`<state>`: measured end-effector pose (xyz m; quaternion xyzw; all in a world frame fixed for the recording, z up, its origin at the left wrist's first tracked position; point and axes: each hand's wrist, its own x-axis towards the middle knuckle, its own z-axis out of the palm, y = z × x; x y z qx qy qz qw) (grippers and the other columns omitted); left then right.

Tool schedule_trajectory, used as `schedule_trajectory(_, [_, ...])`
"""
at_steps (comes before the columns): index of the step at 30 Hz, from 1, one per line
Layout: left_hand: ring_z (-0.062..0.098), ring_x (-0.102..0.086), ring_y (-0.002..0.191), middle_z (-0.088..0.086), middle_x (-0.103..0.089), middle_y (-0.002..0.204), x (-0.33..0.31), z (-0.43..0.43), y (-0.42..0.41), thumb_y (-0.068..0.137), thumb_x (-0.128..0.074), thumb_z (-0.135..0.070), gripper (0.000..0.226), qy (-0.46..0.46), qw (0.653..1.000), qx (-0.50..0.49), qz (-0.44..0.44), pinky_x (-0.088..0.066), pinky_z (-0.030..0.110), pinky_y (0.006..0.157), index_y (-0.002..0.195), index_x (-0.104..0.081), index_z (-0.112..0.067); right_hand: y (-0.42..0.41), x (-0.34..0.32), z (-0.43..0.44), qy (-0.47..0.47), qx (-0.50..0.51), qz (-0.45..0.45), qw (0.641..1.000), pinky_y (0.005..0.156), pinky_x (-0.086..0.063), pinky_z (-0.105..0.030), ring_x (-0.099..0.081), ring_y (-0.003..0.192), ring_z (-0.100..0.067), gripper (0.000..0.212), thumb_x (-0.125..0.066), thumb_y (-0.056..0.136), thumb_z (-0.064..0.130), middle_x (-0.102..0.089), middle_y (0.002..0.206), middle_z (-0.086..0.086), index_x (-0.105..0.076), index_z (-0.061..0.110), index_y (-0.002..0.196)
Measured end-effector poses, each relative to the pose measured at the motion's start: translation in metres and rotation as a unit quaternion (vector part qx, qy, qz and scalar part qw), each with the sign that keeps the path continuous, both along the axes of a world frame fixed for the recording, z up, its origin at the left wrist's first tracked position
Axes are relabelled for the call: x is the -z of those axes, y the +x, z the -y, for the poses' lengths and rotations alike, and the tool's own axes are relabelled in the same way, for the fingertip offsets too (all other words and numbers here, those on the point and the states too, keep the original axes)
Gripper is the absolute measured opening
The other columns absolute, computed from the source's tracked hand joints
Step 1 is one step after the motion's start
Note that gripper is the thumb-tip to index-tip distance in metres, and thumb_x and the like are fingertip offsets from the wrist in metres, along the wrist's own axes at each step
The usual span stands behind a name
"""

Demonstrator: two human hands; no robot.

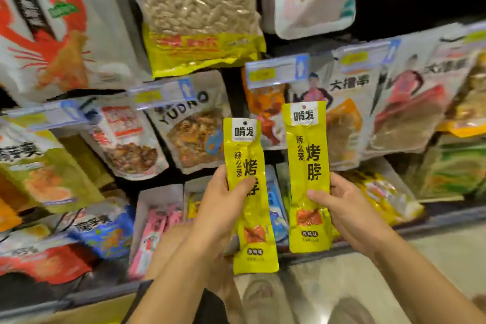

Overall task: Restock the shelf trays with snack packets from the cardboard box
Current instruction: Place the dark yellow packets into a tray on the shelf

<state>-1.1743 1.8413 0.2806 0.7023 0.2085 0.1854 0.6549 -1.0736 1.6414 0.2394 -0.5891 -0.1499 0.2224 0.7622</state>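
my left grip (219, 208) grasps one yellow packet (249, 192) upright; my right grip (347, 208) grasps a second yellow packet (307, 173) beside it, before the shelf trays (160, 208).

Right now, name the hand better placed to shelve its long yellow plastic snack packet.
Probably left: the left hand holds its yellow packet lower, nearer the shelf trays; the right hand holds the twin packet higher.

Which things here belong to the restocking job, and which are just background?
Job: left hand gripping left yellow packet; right hand gripping right yellow packet; shelf tray below.
Background: seed bag; lobster-print bag; price tag.
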Motion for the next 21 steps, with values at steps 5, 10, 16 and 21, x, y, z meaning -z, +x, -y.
schedule_trajectory(5, [0.020, -0.072, 0.104, -0.001, -0.076, 0.109, 0.043, 0.032, 0.038, 0.098, -0.062, -0.012, 0.020, -0.025, 0.998, 0.047, -0.032, -0.058, 0.042, 0.089, 0.115, -0.067, -0.020, 0.016, 0.030, 0.042, -0.014, 0.060, -0.038, 0.997, 0.083, -0.057, -0.048, -0.072, 0.090, -0.029, 0.035, -0.071, 0.081, 0.009, -0.075, 0.111, -0.017, -0.068, 0.008, 0.116])
schedule_trajectory(10, [0.025, -0.074, 0.094, 0.007, -0.077, 0.103, 0.088, 0.061, 0.074, 0.094, -0.064, -0.007, 0.017, -0.049, 0.988, 0.076, -0.125, -0.061, 0.041, 0.080, 0.107, -0.071, -0.014, 0.027, 0.064, 0.087, -0.005, 0.119, -0.098, 0.988, 0.084, -0.057, -0.045, -0.072, 0.094, -0.028, 0.036, -0.068, 0.085, 0.004, -0.075, 0.112, -0.014, -0.067, 0.008, 0.120])
schedule_trajectory(16, [0.035, -0.071, 0.085, 0.023, -0.074, 0.102, 0.142, 0.086, 0.112, 0.090, -0.058, 0.000, 0.022, -0.140, 0.963, 0.028, -0.229, -0.060, 0.047, 0.073, 0.109, -0.067, -0.003, 0.042, 0.098, 0.119, -0.010, 0.181, -0.141, 0.973, 0.082, -0.054, -0.042, -0.073, 0.090, -0.026, 0.030, -0.065, 0.089, 0.001, -0.075, 0.110, -0.013, -0.069, 0.009, 0.118])
schedule_trajectory(21, [0.033, -0.071, 0.076, 0.022, -0.073, 0.096, 0.192, 0.088, 0.142, 0.076, -0.071, -0.012, 0.025, -0.160, 0.953, -0.029, -0.256, -0.058, 0.043, 0.061, 0.100, -0.067, -0.007, 0.059, 0.110, 0.123, -0.004, 0.201, -0.153, 0.968, 0.079, -0.055, -0.040, -0.073, 0.088, -0.025, 0.030, -0.066, 0.089, 0.000, -0.075, 0.108, -0.014, -0.068, 0.008, 0.117])
